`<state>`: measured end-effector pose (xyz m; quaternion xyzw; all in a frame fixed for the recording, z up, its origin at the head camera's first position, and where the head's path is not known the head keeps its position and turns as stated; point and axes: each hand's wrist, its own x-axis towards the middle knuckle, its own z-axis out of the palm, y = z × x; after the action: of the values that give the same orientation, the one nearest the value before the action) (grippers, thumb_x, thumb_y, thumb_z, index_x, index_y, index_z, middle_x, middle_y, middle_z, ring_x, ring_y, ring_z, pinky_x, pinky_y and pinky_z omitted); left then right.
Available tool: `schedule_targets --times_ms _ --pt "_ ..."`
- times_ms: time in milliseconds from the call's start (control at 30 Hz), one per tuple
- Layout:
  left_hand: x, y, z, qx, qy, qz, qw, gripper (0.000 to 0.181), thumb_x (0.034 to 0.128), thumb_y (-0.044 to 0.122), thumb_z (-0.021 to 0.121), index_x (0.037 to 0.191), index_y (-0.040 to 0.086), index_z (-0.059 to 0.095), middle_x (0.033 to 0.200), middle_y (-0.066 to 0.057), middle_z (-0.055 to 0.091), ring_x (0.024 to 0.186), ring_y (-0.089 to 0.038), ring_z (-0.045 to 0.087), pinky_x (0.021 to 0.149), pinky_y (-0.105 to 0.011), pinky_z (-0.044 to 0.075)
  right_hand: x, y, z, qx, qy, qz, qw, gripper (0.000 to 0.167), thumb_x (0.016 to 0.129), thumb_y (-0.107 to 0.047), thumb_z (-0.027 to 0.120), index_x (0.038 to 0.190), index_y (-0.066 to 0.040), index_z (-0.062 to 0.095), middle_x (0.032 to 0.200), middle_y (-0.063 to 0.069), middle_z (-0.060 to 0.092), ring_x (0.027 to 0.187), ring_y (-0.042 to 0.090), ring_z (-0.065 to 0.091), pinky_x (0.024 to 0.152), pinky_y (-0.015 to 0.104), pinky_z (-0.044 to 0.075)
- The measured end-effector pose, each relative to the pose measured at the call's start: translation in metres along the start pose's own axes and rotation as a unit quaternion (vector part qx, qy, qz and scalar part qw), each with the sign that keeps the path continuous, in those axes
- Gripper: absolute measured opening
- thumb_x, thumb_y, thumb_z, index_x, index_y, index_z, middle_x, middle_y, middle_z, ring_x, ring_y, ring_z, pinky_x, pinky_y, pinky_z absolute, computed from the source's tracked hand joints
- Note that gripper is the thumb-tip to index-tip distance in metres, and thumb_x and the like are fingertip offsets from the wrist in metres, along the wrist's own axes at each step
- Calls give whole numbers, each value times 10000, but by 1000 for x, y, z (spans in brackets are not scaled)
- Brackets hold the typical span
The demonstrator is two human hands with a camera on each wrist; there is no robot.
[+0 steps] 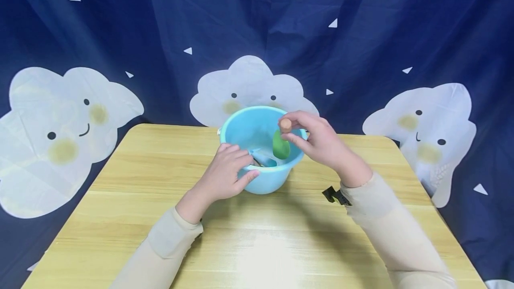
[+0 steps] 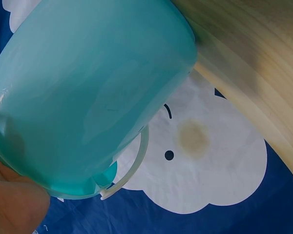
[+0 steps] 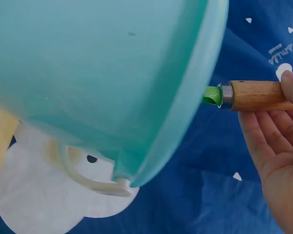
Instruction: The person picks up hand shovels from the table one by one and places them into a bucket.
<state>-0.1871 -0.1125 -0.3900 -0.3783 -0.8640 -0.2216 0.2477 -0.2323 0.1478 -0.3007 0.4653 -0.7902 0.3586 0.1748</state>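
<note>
A light blue plastic bucket stands upright toward the table's back edge. My left hand grips its near-left rim, fingers over the edge and thumb along the outside. In my right hand, thumb and fingers hold a garden trowel by its wooden handle. The trowel's green blade points down into the bucket's opening; a metal collar joins blade and handle in the right wrist view. Inside the bucket lies a blue tool, partly hidden by the left hand and the rim.
The bucket stands on a light wood-grain table. A white bucket handle hangs down at the side. Behind the table hangs a dark blue curtain printed with white clouds. A black strap sits at the right sleeve's cuff.
</note>
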Motion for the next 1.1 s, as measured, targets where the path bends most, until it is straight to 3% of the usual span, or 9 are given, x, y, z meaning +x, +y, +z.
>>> schedule_targets --times_ms 300,633,1100 --pt "0 -1 1 14 39 -6 10000 452 1030 522 393 806 184 592 755 85 530 741 -148 441 848 -411 343 1 13 15 146 -530 165 9984 266 882 -17 745 1111 -89 631 1069 5 656 992 162 674 893 313 532" --pt "1 0 1 9 66 5 10000 434 1026 508 414 818 181 608 761 86 545 724 -149 434 845 -411 348 2 20 26 254 -1011 516 9932 267 884 -64 752 1127 -79 645 1070 10 649 1024 174 688 920 296 523" --pt "1 0 1 -17 98 4 10000 380 1009 473 461 821 176 606 768 91 544 729 -145 431 847 -410 346 4 28 35 206 -1529 704 9855 237 895 -108 750 1115 -92 664 1078 -22 657 1061 140 672 924 266 515"
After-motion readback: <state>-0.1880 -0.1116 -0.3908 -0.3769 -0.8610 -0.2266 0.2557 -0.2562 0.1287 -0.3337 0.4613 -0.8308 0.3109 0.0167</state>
